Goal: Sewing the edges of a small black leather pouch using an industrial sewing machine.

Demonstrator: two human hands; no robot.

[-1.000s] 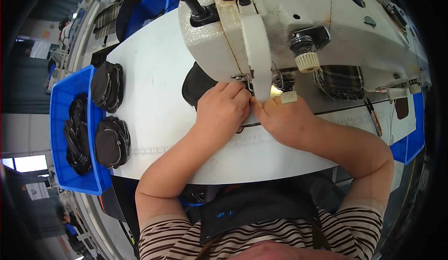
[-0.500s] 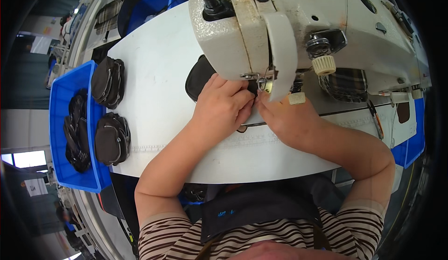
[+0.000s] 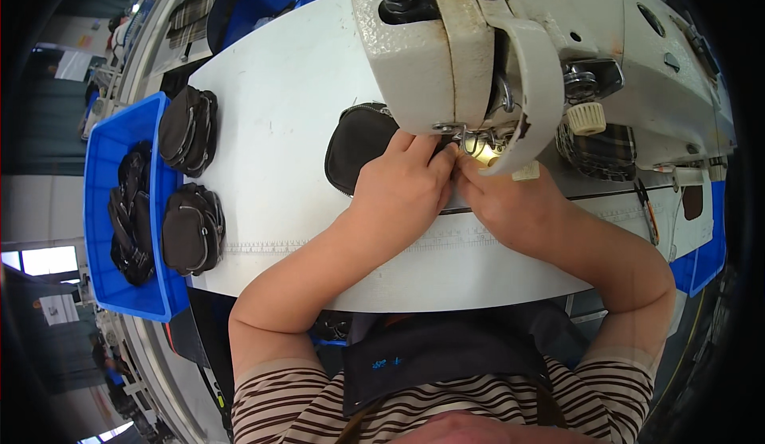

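A black fabric pouch (image 3: 356,151) with a zipper along its far edge lies on the white table, its right part under the sewing machine's head (image 3: 422,70). My left hand (image 3: 405,177) is closed on the pouch's right side, fingertips beside the presser foot (image 3: 468,143). Close by, my right hand (image 3: 510,205) has its thumb and fingers pinched at the pouch's edge, almost touching the left fingertips. The white curved guard (image 3: 542,86) and the machine hide some of the right fingers. A small lamp lights the needle area.
At the left stand two stacks of dark pouches, a far stack (image 3: 187,132) and a near stack (image 3: 191,229), beside a blue bin (image 3: 167,285) of black pieces. Thread snips (image 3: 647,209) and plaid pieces (image 3: 602,153) lie right. A ruler strip (image 3: 263,246) crosses the table (image 3: 271,125).
Both hands have shifted slightly right in the picture, and more of the pouch shows, with its zipper edge now visible. The machine head also appears farther right as the view moved.
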